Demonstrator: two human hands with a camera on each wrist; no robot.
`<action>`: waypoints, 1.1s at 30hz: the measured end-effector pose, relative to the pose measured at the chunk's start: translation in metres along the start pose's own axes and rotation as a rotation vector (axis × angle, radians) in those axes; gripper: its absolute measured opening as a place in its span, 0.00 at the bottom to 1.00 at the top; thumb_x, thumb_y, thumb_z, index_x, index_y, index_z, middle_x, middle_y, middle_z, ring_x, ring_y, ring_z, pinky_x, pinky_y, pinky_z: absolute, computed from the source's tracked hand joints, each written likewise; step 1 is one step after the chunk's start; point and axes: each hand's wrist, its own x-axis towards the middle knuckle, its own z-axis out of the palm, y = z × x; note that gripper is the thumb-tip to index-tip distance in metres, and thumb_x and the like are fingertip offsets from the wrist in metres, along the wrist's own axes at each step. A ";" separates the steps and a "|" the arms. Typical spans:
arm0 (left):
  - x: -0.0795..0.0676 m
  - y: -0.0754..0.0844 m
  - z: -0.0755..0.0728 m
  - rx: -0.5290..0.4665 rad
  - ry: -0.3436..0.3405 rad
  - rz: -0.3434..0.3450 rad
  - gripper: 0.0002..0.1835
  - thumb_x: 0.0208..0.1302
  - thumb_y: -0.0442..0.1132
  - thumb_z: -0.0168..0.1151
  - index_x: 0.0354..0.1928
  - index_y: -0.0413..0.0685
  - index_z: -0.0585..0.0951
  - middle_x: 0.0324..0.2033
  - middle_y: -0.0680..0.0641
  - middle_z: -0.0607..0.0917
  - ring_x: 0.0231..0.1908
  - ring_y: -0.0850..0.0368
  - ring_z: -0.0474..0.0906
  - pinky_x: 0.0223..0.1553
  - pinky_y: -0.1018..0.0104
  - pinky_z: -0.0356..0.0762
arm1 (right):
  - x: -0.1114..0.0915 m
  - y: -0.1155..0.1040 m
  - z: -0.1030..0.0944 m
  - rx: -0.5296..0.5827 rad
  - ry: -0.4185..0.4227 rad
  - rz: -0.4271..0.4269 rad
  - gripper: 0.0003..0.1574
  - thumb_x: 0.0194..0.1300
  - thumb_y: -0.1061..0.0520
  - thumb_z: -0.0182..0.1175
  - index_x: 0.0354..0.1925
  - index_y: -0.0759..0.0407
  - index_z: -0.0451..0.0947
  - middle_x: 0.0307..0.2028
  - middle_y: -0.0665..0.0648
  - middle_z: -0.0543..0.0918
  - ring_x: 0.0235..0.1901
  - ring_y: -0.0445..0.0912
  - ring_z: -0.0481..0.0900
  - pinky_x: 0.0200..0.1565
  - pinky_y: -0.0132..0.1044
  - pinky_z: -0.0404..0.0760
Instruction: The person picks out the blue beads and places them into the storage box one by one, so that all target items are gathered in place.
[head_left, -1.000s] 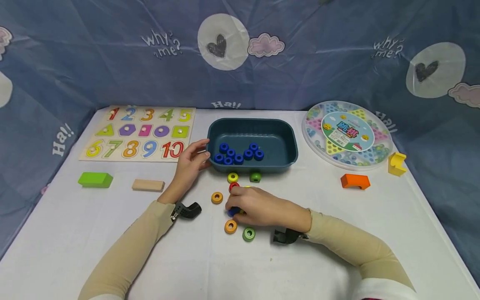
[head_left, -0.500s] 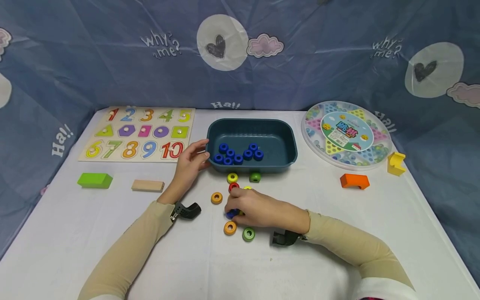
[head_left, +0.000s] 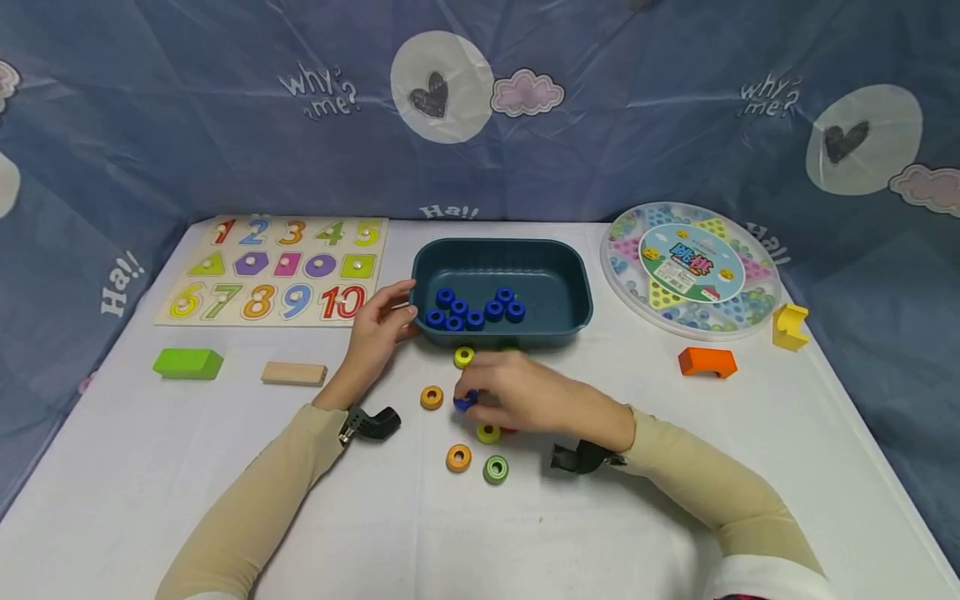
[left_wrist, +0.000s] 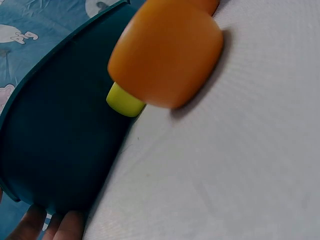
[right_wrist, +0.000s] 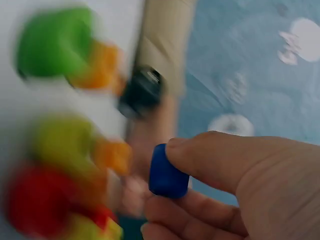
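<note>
My right hand [head_left: 525,390] pinches a blue ring-shaped bead [head_left: 465,401] between thumb and fingers, raised off the table in the right wrist view, where the bead [right_wrist: 169,172] shows clearly. My left hand [head_left: 378,323] rests its fingertips against the left end of a dark teal bin [head_left: 577,333]; its fingers [left_wrist: 67,227] touch the outer wall in the left wrist view. Several blue beads [head_left: 474,320] lie in the bin. Loose beads on the cloth include an orange bead [head_left: 431,397], a yellow bead [head_left: 489,433] and a green bead [head_left: 496,469]. My right hand partly hides others.
A number puzzle board [head_left: 273,271] lies at back left, a round board game [head_left: 693,267] at back right. A green block [head_left: 187,364] and a plain wooden block [head_left: 294,373] sit left; an orange arch block [head_left: 708,362] and a yellow block [head_left: 791,327] sit right.
My right hand has lifted the blue bead from among the loose beads and moved it toward the bin, uncovering a yellow bead. My left hand stays at the bin.
</note>
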 end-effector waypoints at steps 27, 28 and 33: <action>0.000 -0.001 -0.001 -0.020 -0.011 0.004 0.22 0.70 0.34 0.53 0.66 0.44 0.71 0.61 0.38 0.73 0.51 0.53 0.76 0.47 0.67 0.85 | 0.008 0.117 -0.041 -0.179 0.203 0.541 0.08 0.55 0.60 0.70 0.34 0.62 0.84 0.35 0.60 0.87 0.33 0.50 0.85 0.37 0.44 0.86; 0.000 0.000 -0.001 -0.019 -0.011 0.005 0.22 0.70 0.34 0.53 0.66 0.44 0.71 0.61 0.38 0.73 0.51 0.53 0.76 0.47 0.68 0.85 | 0.008 0.116 -0.041 -0.184 0.195 0.540 0.08 0.55 0.61 0.70 0.34 0.62 0.84 0.35 0.60 0.87 0.34 0.51 0.85 0.38 0.44 0.86; -0.001 0.000 0.000 -0.013 -0.011 0.010 0.22 0.70 0.34 0.53 0.66 0.44 0.71 0.61 0.37 0.73 0.49 0.56 0.77 0.46 0.70 0.85 | 0.007 0.116 -0.040 -0.198 0.161 0.523 0.07 0.55 0.66 0.68 0.36 0.64 0.84 0.37 0.61 0.88 0.40 0.54 0.85 0.43 0.47 0.86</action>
